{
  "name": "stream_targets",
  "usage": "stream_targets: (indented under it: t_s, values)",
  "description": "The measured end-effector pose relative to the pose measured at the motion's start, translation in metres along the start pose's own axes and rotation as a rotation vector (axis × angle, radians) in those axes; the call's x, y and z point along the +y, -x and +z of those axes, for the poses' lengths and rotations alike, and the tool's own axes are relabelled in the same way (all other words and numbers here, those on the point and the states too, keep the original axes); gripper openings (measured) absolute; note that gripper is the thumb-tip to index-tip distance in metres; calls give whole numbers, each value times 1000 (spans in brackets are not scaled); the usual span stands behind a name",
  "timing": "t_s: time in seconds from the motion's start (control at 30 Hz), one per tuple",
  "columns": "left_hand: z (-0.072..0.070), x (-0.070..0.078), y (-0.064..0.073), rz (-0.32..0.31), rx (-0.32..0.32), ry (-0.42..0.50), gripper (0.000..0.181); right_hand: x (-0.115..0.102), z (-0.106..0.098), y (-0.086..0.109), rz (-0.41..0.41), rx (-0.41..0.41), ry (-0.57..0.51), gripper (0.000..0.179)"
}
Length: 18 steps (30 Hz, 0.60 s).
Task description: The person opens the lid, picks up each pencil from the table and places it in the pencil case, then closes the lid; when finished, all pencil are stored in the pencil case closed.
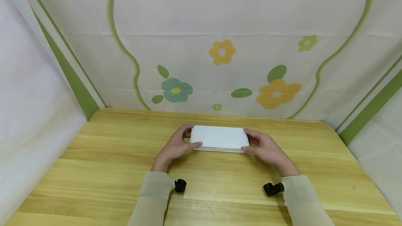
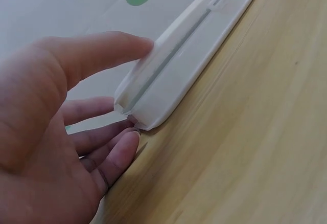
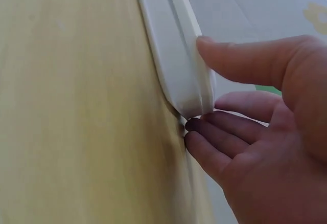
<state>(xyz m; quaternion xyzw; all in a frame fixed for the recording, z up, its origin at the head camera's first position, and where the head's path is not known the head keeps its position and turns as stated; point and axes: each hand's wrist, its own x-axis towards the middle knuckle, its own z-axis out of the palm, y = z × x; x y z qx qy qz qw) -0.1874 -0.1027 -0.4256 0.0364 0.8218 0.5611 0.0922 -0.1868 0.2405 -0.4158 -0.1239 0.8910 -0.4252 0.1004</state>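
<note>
A white, flat rectangular case with rounded corners (image 1: 220, 136) lies on the wooden table, its long side facing me. My left hand (image 1: 176, 146) holds its left end, thumb on the near top edge and the other fingers at the end wall. At the opposite end, my right hand (image 1: 267, 148) grips it in much the same way. In the left wrist view, a seam runs along the case's near side (image 2: 173, 75), with a small clasp (image 2: 219, 0) partway along. The right wrist view has the thumb (image 3: 240, 60) against the lid edge and fingertips under the end.
The wooden table (image 1: 220, 187) extends around the case on all sides. Behind it hangs a pale cloth (image 1: 194, 58) printed with flowers and leaves, and more cloth closes off both sides. Black devices (image 1: 180, 186) sit at both sleeve cuffs.
</note>
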Motion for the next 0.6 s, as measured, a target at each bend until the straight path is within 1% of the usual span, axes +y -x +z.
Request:
stream_targets:
  t_s: [0.17,0.37,0.6]
  values:
    - [2,1,0,-12,13,13,78,-3,2,2,6,22,29,76]
    - [2,2,1,-29,25,-4,79,-9,3,2,-5,35,56,75]
    - [1,1,2,-27,30,-5,77,-11,5,1,11,44,66,76]
